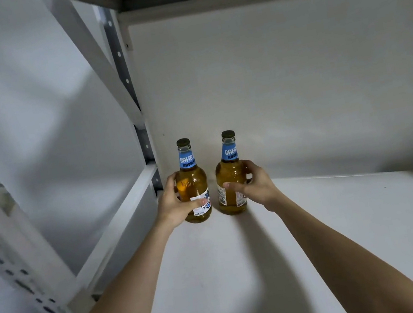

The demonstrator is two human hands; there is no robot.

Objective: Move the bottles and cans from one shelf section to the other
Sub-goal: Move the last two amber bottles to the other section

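Two glass bottles are standing upright, side by side, at the far left corner of the white shelf board (323, 232), close to the back wall (284, 87). The left bottle (194, 180) and the right bottle (230, 171) are staying near each other but not touching. Both are showing golden drink, blue neck labels and dark caps. No cans are showing in this view.

One trip is looking to be in the middle. I cannot tell if the bottles are being picked up here or being put down here, and the other shelf section is not showing. So I cannot say how many are moved and how many are left.

Both arms are reaching far forward, nearly straight, from the near edge. The left hand (174, 206) is wrapping round the left bottle from its left side, with the thumb lying across the front label and the other fingers curling behind. The right hand (256, 185) is gripping the right bottle from its right side, with the thumb pressing across the front and the fingers curling round the far side. The bottle bottoms are seeming to rest on the board, but I cannot be sure.
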